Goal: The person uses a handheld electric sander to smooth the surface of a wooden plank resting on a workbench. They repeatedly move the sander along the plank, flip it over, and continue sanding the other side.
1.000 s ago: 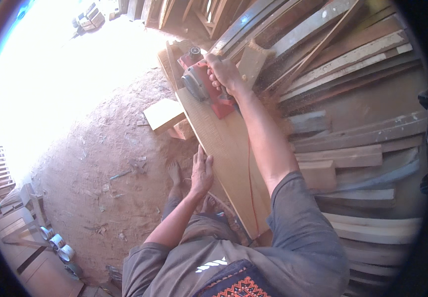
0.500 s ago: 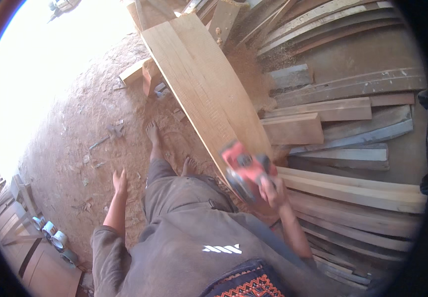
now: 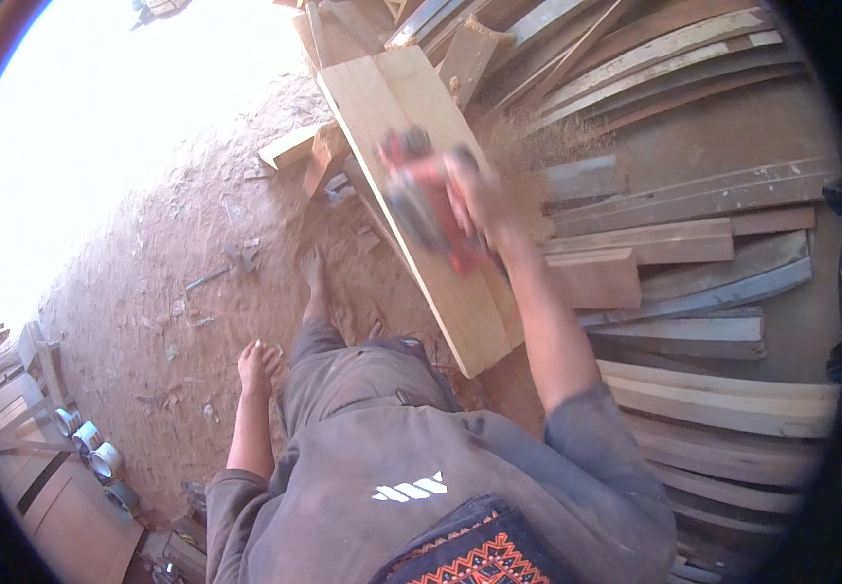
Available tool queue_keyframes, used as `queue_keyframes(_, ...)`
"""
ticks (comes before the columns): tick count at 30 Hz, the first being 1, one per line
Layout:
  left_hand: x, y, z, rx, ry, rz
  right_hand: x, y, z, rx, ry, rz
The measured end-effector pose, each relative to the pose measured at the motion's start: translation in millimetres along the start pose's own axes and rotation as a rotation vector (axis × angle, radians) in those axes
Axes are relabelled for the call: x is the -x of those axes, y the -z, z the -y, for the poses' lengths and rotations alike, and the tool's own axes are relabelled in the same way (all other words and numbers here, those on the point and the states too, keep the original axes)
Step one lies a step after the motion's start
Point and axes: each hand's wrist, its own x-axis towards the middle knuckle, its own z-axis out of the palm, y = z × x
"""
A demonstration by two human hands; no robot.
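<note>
A wide pale wooden board slants across the middle, its near end just beyond my waist. On its upper face rests a red power planer, smeared by motion. My right hand is wrapped round the planer's handle, the arm stretched forward over the board. Fine shavings fly off to the right of the tool. My left hand hangs free at my left side above the dirt floor, with loosely bent fingers and nothing in it.
Stacked planks and beams fill the right side. Wood offcuts lie left of the board's far part. A hammer-like tool lies on the dirt ground. Several white-and-blue round containers stand at lower left beside wooden panels.
My right hand has pushed the planer from the board's near end toward its far part. My left hand has moved slightly right, its fingers more bent. The view has shifted a little.
</note>
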Motion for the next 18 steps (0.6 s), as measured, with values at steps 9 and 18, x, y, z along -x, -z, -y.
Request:
queue_keyframes(9,17.3,18.7,-36.0,-0.078,-0.191,0.057,17.5,-2.2,-19.3,0.002,-0.111,0.019)
queue_keyframes(18,6.9,64.5,85.9,-0.234,0.222,-0.065,328.3,30.6,-120.7,0.232,-0.292,-0.106)
